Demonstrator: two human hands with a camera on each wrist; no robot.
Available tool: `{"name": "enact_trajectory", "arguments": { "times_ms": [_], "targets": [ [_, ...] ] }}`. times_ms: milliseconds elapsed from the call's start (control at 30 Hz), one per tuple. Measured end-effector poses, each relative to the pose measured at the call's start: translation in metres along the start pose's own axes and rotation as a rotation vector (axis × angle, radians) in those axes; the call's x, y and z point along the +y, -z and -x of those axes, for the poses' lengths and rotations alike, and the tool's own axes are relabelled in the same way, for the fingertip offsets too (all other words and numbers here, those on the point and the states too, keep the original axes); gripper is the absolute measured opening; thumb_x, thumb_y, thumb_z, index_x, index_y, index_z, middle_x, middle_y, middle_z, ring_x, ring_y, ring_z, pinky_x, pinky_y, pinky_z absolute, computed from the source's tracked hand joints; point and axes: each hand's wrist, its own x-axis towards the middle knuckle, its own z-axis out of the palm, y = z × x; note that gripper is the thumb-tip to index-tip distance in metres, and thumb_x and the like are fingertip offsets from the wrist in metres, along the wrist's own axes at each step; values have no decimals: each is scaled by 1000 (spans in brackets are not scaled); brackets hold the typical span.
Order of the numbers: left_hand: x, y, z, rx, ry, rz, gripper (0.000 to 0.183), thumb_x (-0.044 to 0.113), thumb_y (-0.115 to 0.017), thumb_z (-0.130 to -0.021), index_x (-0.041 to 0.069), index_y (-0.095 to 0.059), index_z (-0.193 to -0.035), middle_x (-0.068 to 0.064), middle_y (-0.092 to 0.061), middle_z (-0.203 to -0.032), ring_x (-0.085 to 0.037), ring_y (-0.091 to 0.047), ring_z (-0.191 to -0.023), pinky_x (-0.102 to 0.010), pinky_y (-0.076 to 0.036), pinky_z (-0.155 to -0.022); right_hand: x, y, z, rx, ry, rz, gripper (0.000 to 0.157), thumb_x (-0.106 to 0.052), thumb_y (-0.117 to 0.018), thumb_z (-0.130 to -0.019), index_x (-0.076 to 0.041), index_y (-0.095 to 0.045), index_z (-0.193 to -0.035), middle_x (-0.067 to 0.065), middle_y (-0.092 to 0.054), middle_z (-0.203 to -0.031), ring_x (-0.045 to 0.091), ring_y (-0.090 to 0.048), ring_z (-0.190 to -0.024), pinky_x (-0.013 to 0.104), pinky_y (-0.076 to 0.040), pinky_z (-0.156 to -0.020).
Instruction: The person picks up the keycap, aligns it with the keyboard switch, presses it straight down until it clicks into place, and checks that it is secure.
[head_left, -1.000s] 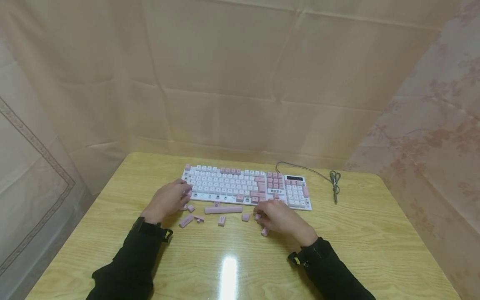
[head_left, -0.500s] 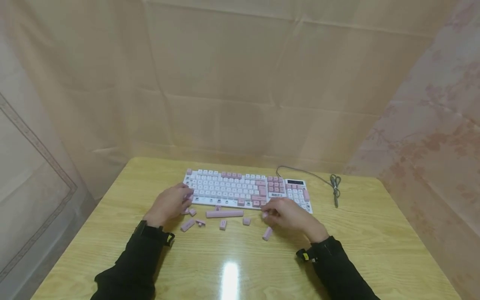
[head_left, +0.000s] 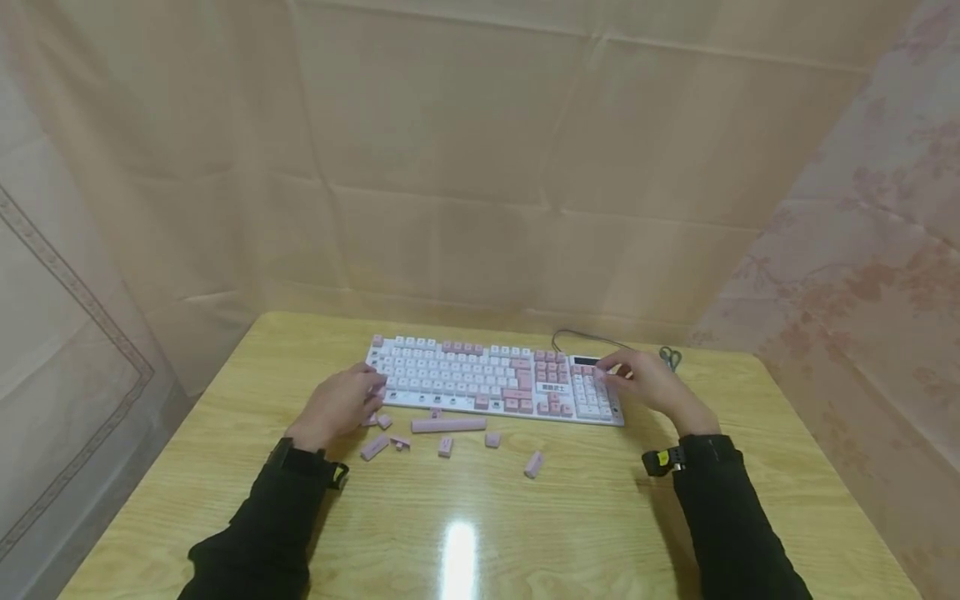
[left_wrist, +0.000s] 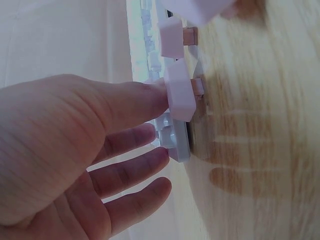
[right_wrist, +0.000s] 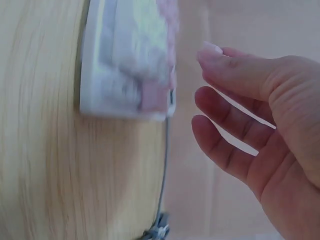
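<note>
On the table, a white keyboard (head_left: 442,371) with white and pink keycaps shows bare switches along its front row. My left hand (head_left: 337,407) rests at its left end; in the left wrist view, the thumb (left_wrist: 135,102) is at the front edge behind a pink keycap (left_wrist: 181,92), the visible fingers fairly straight. Over the number pad, my right hand (head_left: 648,383) pinches a small pale pink keycap (right_wrist: 210,48) between thumb and forefinger. Loose in front of the keyboard lie a long pink spacebar (head_left: 448,425) and several pink keycaps (head_left: 534,464).
A bundled cable (head_left: 670,358) runs from the keyboard's back to the right, partly behind my right hand. The wooden table (head_left: 390,533) ends at a beige cloth (head_left: 450,208) hanging behind it.
My right hand has picked up a keycap from in front of the keyboard and moved it right and back over the number pad. My left hand has stayed in place.
</note>
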Motion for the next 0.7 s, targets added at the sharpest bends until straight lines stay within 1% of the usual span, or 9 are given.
{"name": "enact_trajectory", "arguments": {
  "times_ms": [100,200,267,333,433,567,700],
  "targets": [
    [-1,0,0,1,2,-3,33,15,-65,-87,2,-64,-118,-15,-62,-113,-29,-59,-100,-45,-48,-85,8,4,-2,5,-7,4,16,-10,-67,-86,-6,-71,-101,9,-69,-99,20,-63,-79,39,-52,-67],
    [-2,0,0,-3,5,-10,34,15,-65,-88,2,-64,-119,-15,-61,-113,-29,-59,-101,-45,-48,-86,9,5,-3,6,-15,8,17,-11,-67,-86,-4,-71,-100,12,-69,-100,22,-64,-79,41,-52,-68],
    [-2,0,-1,-4,6,-11,34,15,-65,-88,2,-64,-119,-15,-61,-113,-29,-58,-102,-45,-47,-87,9,5,-3,1,-40,10,18,-12,-67,-86,-3,-71,-101,13,-69,-100,22,-63,-79,41,-52,-69],
    [-2,0,-1,-3,5,-12,34,14,-66,-87,2,-64,-119,-15,-61,-113,-29,-59,-102,-45,-47,-87,10,4,-3,-3,-68,17,19,-12,-67,-86,-3,-71,-102,13,-69,-100,22,-63,-79,41,-53,-68],
    [-2,1,0,-3,0,-4,34,13,-66,-87,2,-64,-118,-15,-61,-112,-29,-59,-101,-45,-48,-86,13,1,-4,-8,-89,39,19,-9,-66,-86,-3,-71,-103,14,-69,-101,23,-64,-81,42,-53,-70],
    [-2,0,0,-1,-7,1,33,12,-66,-86,2,-64,-117,-15,-61,-111,-29,-59,-99,-45,-49,-84,17,-3,-4,-8,-83,85,19,-5,-66,-86,-1,-71,-104,15,-69,-101,25,-65,-83,42,-54,-72],
    [-2,-1,0,8,-11,-2,32,13,-66,-86,2,-65,-116,-14,-62,-111,-28,-60,-98,-44,-49,-83,18,-5,-5,-11,-104,116,20,-7,-65,-87,-1,-71,-104,15,-69,-101,25,-65,-81,42,-54,-71]
  ]
}}
